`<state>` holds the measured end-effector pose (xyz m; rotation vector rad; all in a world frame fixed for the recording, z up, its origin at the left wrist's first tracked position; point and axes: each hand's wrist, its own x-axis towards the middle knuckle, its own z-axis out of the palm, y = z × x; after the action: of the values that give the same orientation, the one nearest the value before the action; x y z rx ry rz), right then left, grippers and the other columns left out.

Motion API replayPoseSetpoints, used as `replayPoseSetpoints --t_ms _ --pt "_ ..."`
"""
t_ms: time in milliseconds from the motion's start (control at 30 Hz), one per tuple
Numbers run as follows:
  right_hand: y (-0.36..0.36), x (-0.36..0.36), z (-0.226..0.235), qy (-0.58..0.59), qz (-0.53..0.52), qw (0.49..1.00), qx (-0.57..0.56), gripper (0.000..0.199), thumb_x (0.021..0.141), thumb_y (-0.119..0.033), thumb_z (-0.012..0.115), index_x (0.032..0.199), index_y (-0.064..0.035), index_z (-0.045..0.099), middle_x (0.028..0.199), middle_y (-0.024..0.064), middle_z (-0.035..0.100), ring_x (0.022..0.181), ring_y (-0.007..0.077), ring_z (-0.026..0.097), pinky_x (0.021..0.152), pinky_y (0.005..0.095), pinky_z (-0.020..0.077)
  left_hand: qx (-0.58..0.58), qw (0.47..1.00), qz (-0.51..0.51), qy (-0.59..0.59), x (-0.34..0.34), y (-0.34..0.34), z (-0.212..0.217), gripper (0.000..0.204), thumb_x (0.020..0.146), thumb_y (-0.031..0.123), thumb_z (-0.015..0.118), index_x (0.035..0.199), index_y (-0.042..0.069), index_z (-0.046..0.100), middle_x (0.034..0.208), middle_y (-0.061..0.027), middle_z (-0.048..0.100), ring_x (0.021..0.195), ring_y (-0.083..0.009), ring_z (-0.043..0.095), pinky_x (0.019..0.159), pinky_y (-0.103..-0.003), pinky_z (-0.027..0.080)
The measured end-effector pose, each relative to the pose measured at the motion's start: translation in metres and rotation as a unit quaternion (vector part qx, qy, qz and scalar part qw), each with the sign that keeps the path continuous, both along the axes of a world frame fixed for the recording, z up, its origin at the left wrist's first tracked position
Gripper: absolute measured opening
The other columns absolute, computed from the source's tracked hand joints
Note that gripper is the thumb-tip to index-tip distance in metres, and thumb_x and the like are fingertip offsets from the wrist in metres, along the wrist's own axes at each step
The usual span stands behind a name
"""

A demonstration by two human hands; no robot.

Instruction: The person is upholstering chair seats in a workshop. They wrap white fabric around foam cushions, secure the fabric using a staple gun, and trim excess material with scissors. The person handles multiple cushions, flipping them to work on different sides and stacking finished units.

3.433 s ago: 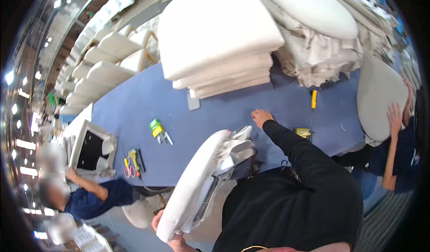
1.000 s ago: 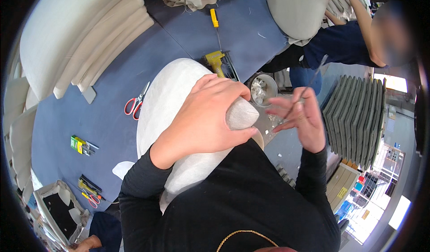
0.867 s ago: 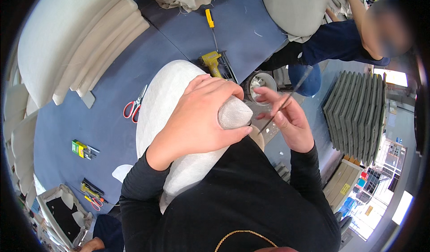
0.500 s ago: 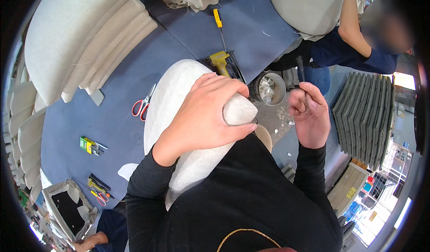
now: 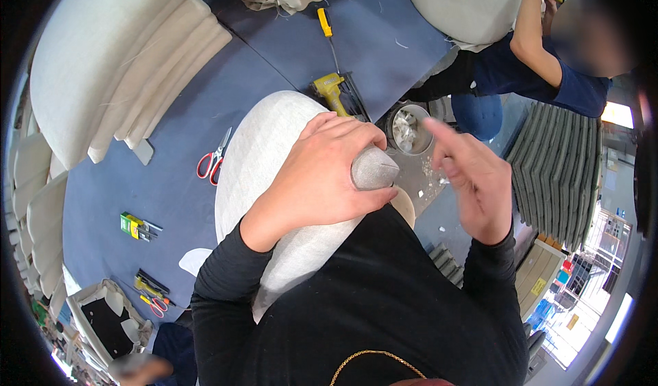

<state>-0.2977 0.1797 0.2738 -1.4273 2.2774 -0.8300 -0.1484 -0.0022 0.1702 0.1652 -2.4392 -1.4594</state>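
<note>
A large curved panel (image 5: 250, 142), covered in pale grey-beige fabric, leans against my front and the blue table's edge. My left hand (image 5: 312, 170) wraps round its narrow end, with the fingers over the top and the thumb beneath. The rounded tip (image 5: 375, 168) of that end pokes out between thumb and fingers, and a short crease or seam shows in its fabric. Off to the right, apart from the panel, my right hand (image 5: 476, 180) is raised. Its index finger stretches out, smeared by motion, and the other fingers curl; whether anything is in them does not show.
On the blue table (image 5: 185, 112) lie a yellow staple gun (image 5: 331, 92), a yellow-handled screwdriver (image 5: 325, 24), red-handled scissors (image 5: 214, 158) and a green-yellow box (image 5: 133, 225). Beyond my right hand are a scrap bucket (image 5: 411, 129) and stacked grey panels (image 5: 555, 170). A co-worker (image 5: 528, 70) works at far right.
My right hand has moved slightly right and changed its finger pose. The thin dark tool seen sticking up from its fingers earlier no longer shows. My left hand keeps its grip.
</note>
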Motion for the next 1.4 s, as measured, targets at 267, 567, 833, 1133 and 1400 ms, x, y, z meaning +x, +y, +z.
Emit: replayPoseSetpoints --t_ms 267,567,833,1133,1400 --pt "0.001 0.002 -0.016 0.083 0.093 0.992 -0.005 0.043 0.084 -0.003 0.078 0.125 -0.0147 0.082 0.086 0.0072 0.073 0.074 0.0266 0.072 0.066 0.0371 0.0574 -0.01 1.0 -0.008 -0.008 -0.004 0.006 0.001 0.051 0.068 0.026 0.093 0.109 0.007 0.07 0.108 -0.0102 0.072 0.106 -0.0346 0.066 0.1 -0.044 0.047" --pt "-0.002 0.008 -0.013 0.208 0.1 0.97 0.079 0.032 0.083 -0.011 0.076 0.115 -0.0173 0.081 0.079 0.0015 0.065 0.068 0.0245 0.069 0.06 0.0372 0.0529 -0.012 1.0 -0.01 -0.003 -0.009 0.009 -0.005 0.05 0.069 0.026 0.094 0.109 0.008 0.069 0.106 -0.0101 0.071 0.106 -0.0342 0.066 0.1 -0.044 0.047" --pt "-0.004 0.008 -0.014 0.216 0.115 0.963 0.113 0.035 0.084 -0.01 0.071 0.117 -0.0165 0.079 0.081 0.0027 0.066 0.073 0.0261 0.071 0.063 0.04 0.0542 -0.006 1.0 -0.02 -0.006 -0.01 0.009 -0.004 0.051 0.07 0.026 0.094 0.11 0.008 0.069 0.106 -0.0106 0.071 0.106 -0.0345 0.066 0.101 -0.044 0.046" --pt "-0.01 0.008 -0.005 0.209 0.131 0.956 0.155 0.029 0.086 -0.01 0.07 0.113 -0.0134 0.077 0.084 0.0042 0.068 0.076 0.0288 0.072 0.064 0.0416 0.0556 -0.005 1.0 -0.021 0.001 -0.01 0.009 -0.005 0.05 0.07 0.025 0.094 0.11 0.008 0.07 0.106 -0.01 0.072 0.106 -0.0344 0.066 0.101 -0.043 0.046" --pt "-0.015 0.001 -0.004 0.175 0.167 0.949 0.199 0.028 0.085 -0.01 0.071 0.112 -0.012 0.076 0.085 0.0081 0.071 0.08 0.0322 0.074 0.069 0.045 0.0581 0.001 1.0 -0.029 -0.013 -0.011 0.012 -0.004 0.05 0.069 0.026 0.094 0.11 0.008 0.071 0.108 -0.0091 0.072 0.109 -0.0336 0.066 0.103 -0.044 0.045"
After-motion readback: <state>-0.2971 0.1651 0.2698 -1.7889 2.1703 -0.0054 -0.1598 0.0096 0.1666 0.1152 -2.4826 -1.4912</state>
